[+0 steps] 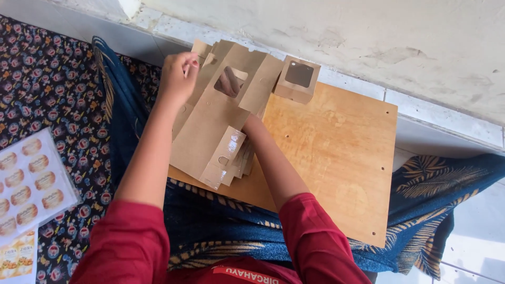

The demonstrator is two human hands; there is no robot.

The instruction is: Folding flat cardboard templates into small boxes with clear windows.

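Cardboard sheet raised above board: left hand grips its top edge; right hand hidden behind it, grip indeterminable. Folded box stands beside.

Flat box blanks on board; folded box behind, right; sticker sheet far left

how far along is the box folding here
Done: one small folded window box stands finished at the far edge of the wooden board. In hand: the left hand grips the top of a flat kraft blank while the right hand is behind it, showing through its window cutout. Left: more flat blanks lie stacked under it, unfolded, so most remains.
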